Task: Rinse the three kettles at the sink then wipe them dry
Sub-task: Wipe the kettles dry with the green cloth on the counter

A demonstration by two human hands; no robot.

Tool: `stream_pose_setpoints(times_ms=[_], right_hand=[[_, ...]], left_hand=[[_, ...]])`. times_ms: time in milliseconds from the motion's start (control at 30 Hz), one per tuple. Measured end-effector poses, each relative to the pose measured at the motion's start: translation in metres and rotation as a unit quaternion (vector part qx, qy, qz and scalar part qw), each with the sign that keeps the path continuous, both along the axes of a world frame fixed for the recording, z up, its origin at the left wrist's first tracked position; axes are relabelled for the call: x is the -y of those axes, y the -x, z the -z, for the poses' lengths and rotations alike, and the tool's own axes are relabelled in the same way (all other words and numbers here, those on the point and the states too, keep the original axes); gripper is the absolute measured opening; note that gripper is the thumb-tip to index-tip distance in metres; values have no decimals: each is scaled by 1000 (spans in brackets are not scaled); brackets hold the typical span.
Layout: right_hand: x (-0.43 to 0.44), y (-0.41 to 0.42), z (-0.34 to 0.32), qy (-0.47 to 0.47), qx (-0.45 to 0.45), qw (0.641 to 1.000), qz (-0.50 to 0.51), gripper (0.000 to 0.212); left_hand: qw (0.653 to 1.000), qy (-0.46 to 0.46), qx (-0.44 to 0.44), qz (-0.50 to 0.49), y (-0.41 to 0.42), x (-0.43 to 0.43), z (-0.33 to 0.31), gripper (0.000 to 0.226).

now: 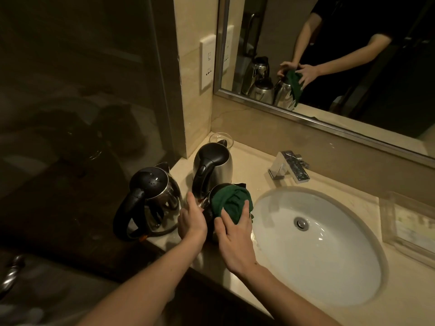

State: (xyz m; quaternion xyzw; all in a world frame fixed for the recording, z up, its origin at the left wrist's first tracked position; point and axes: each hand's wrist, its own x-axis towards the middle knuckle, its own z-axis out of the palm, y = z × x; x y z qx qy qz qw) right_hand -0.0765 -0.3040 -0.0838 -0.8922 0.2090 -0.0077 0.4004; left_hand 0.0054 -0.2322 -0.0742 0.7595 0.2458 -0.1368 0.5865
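Observation:
Three steel kettles with black handles stand on the beige counter left of the sink (pixel 277 198). The near kettle (pixel 208 200) is mostly hidden under a dark green cloth (pixel 231 202). My right hand (pixel 235 236) presses that cloth onto the kettle's top and side. My left hand (pixel 191 217) grips the same kettle on its left side. A second kettle (pixel 150 196) sits at the counter's left edge with its lid down. The third kettle (pixel 213 164) stands behind, near the wall corner.
A chrome faucet (pixel 288 167) stands behind the white basin, with no water seen running. A clear glass bowl (pixel 221 137) sits in the corner. A clear plastic tray (pixel 407 222) lies at the right. A wall mirror (pixel 329 55) reflects the scene.

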Motion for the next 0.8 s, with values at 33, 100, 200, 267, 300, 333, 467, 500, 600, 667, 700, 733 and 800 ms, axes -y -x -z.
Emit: stream_pose_setpoints(times_ms=[33,100,200,267,300,333,467,500,600,667,700,733,800], right_hand=[[0,2,1,32,-1,999,-14,49],[1,3,4,57,4,998,-16,51],[1,-3,12,51,16,998,21,64],[1,-9,14,-18,39,996,79,71],[1,-12,16,-76,51,990,110,70],[4,-14,20,-137,53,979,142,69],[29,-17,18,-419,-19,870,259,87],[35,-16,16,-475,-24,835,277,79],[49,-17,16,-516,-46,810,275,76],[53,-19,18,-512,-39,811,278,80],[56,-21,16,-506,-36,817,277,78],[59,-22,13,-496,-31,823,273,75],[68,-27,9,-479,-29,835,269,71]], left_hand=[[1000,-8,3,3,0,-1,1,84],[1000,-17,3,5,1,-1,4,90],[1000,-23,-1,7,1,1,7,96],[1000,-25,-2,6,0,1,7,88],[1000,-22,-2,6,-1,1,8,87],[1000,-19,0,8,-2,1,9,88],[998,-50,33,29,2,4,7,73],[996,-69,48,35,3,5,7,70],[989,-117,86,38,3,10,6,65],[987,-121,105,33,2,10,9,60],[986,-118,113,30,2,10,10,58],[986,-114,117,26,2,11,11,58],[987,-110,119,18,1,11,12,62]])
